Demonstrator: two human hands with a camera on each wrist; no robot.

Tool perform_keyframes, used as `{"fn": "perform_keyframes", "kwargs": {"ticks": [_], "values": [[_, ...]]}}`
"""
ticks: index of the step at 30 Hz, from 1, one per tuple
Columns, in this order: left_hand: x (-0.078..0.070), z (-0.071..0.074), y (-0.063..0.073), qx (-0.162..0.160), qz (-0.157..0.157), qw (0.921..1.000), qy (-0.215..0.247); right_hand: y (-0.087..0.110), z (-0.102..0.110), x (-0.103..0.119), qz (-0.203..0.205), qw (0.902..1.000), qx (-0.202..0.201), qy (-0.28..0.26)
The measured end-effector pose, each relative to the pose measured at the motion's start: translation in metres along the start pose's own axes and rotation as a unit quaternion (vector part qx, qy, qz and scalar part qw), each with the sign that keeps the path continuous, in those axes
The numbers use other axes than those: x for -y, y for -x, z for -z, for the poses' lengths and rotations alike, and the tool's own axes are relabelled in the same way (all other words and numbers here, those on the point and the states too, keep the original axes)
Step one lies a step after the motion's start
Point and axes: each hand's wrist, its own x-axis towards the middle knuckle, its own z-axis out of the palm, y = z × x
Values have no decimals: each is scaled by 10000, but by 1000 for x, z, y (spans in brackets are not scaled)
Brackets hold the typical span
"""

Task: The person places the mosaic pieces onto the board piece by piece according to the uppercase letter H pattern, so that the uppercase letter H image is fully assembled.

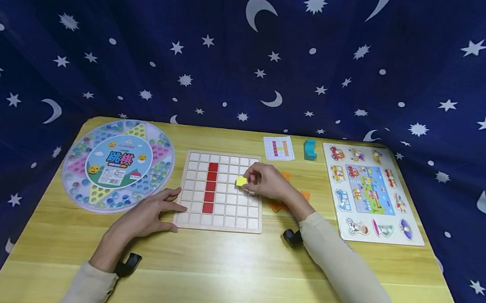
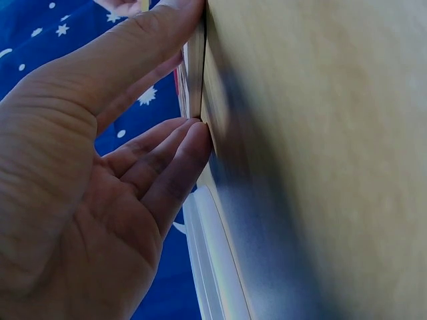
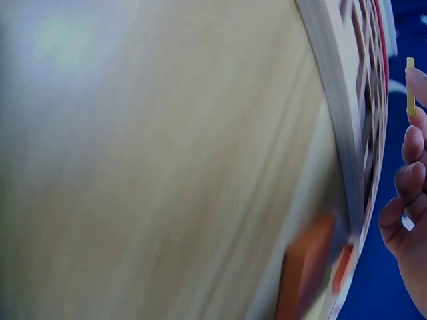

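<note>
My right hand (image 1: 264, 180) pinches a small yellow square tile (image 1: 241, 181) over the right part of a white wooden grid board (image 1: 220, 228). In the right wrist view the tile (image 3: 410, 87) appears edge-on between thumb and fingertip. A column of several red tiles (image 1: 210, 186) fills cells left of the board's middle. My left hand (image 1: 148, 215) rests at the board's lower left corner, fingers fairly straight and spread. Its fingertips (image 2: 199, 137) touch the board's side edge in the left wrist view. Orange tiles (image 1: 275, 206) lie right of the board, partly hidden under my right forearm.
A pattern card (image 1: 279, 148) and a teal block (image 1: 309, 150) are behind the board. A round Chinese checkers set (image 1: 117, 166) lies at the left, near my left hand. A picture puzzle board (image 1: 373, 194) lies at the right. A dark starry curtain (image 1: 220, 41) hangs behind the table.
</note>
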Motion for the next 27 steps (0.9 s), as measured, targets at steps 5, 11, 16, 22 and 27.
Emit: {"fn": "perform_keyframes", "kwargs": {"ticks": [5,11,16,22,27], "values": [[0,0,-1,22,26,10000,32,-13,-20,9,313,9985,126,424],[-1,0,-2,42,34,10000,36,-16,-32,15,304,9978,79,592],[0,0,-1,35,40,10000,46,-16,-34,18,267,9974,34,674],[0,0,-1,31,40,10000,41,-17,-35,20,200,9972,74,715],[1,0,-1,31,20,10000,15,-17,-37,20,167,9973,42,716]]}}
